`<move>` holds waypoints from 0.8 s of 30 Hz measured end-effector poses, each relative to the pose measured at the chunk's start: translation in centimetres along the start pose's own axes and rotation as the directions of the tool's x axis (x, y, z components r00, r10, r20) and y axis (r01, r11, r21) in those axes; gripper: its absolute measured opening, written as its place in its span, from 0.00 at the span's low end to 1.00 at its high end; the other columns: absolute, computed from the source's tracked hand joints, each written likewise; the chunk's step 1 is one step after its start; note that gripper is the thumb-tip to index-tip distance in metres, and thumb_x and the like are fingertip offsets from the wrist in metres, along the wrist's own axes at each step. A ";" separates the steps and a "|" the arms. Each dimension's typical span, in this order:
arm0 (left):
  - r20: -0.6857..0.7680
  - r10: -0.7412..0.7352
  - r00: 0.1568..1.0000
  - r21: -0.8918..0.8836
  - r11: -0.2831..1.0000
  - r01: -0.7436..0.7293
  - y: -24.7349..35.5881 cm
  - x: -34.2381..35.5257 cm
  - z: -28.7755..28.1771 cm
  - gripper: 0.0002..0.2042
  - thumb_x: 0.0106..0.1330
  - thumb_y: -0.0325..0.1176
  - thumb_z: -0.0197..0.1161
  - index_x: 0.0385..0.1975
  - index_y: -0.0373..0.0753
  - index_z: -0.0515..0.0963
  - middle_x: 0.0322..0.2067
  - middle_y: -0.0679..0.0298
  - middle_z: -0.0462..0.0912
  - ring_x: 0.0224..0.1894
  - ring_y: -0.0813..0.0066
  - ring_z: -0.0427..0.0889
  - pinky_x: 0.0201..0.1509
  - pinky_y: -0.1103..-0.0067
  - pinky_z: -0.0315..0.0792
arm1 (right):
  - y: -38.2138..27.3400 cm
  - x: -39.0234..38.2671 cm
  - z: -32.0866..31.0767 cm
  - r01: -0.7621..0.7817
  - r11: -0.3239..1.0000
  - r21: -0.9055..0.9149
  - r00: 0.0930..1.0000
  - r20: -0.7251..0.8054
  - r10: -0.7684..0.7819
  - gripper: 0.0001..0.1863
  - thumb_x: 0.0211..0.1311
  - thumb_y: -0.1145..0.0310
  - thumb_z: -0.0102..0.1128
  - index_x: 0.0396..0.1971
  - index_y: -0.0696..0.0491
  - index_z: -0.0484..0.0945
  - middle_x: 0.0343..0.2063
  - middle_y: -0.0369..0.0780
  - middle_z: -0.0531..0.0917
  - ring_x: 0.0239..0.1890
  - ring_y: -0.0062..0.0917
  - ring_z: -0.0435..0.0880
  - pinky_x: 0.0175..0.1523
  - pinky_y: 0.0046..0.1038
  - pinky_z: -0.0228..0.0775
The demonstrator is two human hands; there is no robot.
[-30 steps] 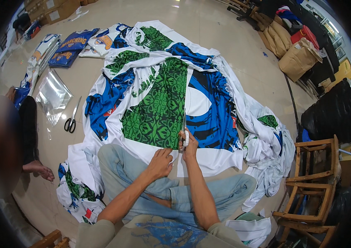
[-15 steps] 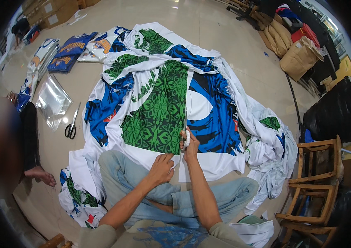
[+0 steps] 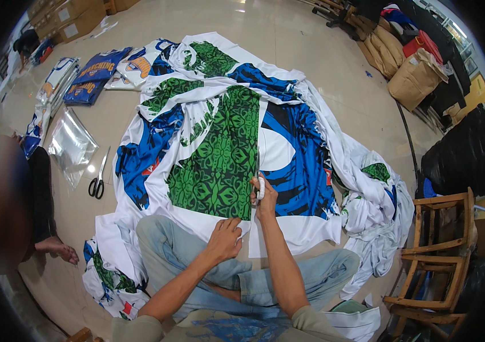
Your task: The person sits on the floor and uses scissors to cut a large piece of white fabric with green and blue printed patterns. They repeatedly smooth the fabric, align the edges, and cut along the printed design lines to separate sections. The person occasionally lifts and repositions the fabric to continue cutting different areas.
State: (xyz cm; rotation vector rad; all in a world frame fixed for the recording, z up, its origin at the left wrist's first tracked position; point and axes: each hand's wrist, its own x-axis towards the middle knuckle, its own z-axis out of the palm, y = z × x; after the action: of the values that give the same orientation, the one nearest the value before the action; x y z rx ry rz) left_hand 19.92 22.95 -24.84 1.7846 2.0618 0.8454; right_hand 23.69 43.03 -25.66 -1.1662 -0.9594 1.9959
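A large printed fabric piece [image 3: 219, 154] lies spread before my crossed legs, with a green-and-black patterned panel beside a blue-and-black one and white borders. My right hand [image 3: 265, 202] is closed round the white-wrapped handle of scissors [image 3: 261, 187]. Their blades point away from me along the seam between the green and blue panels. Below the scissors a slit parts the white border. My left hand [image 3: 225, 240] rests by the green panel's lower edge, its bent fingers gripping the white border just left of the slit.
Black-handled scissors [image 3: 99, 176] and clear plastic bags [image 3: 73, 139] lie on the floor at left, near folded blue shirts [image 3: 97, 74]. Another person's bare foot [image 3: 57, 249] is at far left. Bunched fabric [image 3: 376, 211], a wooden frame [image 3: 436, 251] and a paper bag [image 3: 416, 80] stand at right.
The scissors' blades show less above my right hand than before. My left hand stays by the fabric's lower border. The whole view has shifted slightly.
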 end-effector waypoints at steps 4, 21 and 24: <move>-0.007 -0.012 1.000 0.016 1.000 0.013 0.0 0.0 -0.2 0.13 0.54 0.32 0.64 0.36 0.31 0.79 0.56 0.50 0.75 0.61 0.54 0.71 0.65 0.61 0.63 | 0.2 0.9 0.6 0.007 1.000 -0.030 1.000 -0.003 -0.007 0.31 0.57 0.66 0.76 0.61 0.53 0.78 0.24 0.31 0.82 0.16 0.13 0.74 0.19 0.18 0.62; 0.013 -0.020 1.000 0.030 0.999 0.020 -0.1 0.3 -0.1 0.13 0.55 0.33 0.64 0.35 0.31 0.79 0.57 0.49 0.74 0.61 0.55 0.70 0.65 0.61 0.62 | -0.9 3.7 1.1 0.014 0.998 -0.069 0.999 0.034 -0.011 0.29 0.59 0.69 0.73 0.62 0.54 0.77 0.30 0.34 0.86 0.16 0.14 0.75 0.19 0.18 0.63; 0.008 -0.019 1.000 0.033 0.999 0.019 -0.2 0.4 0.0 0.12 0.55 0.33 0.63 0.35 0.31 0.79 0.57 0.49 0.74 0.61 0.54 0.70 0.64 0.61 0.62 | -0.7 4.1 0.8 0.005 0.996 -0.091 0.999 0.037 -0.001 0.29 0.60 0.70 0.71 0.62 0.54 0.77 0.32 0.35 0.87 0.16 0.14 0.75 0.19 0.18 0.64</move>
State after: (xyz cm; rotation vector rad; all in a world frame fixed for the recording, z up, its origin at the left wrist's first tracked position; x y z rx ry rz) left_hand 19.75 23.34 -24.90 1.7795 2.0961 0.8019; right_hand 21.39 46.47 -26.64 -1.1796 -1.0808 1.9957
